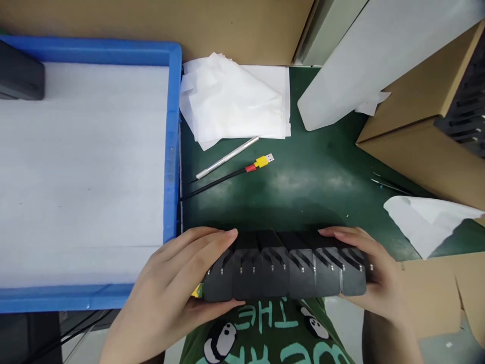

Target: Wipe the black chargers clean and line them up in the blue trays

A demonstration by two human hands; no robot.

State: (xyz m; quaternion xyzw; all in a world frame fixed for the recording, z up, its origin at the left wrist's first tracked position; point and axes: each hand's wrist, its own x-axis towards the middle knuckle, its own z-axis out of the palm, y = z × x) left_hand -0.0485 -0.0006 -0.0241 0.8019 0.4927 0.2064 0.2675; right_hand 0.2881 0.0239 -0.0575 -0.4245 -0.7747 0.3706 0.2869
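Several black block-shaped units (261, 273) with slots and small metal contacts form a row at the front edge of the table. My left hand (182, 283) grips the left end of the row, fingers on top and thumb below. At the right end, my right hand (373, 275) clasps the last block with its fingers over the top. A bit of yellow-green shows beside the left end; what it is I cannot make out. Beyond the row lie a black cable (215, 184) with a yellow USB plug and a silver craft knife (227, 158).
A blue-rimmed tray (173, 141) lined with white stands at left, holding a dark object (22, 73). White cloths (235, 101) lie at the back. To the right are a cardboard box (409, 116) with black parts, tweezers (390, 185) and a white sheet (428, 220).
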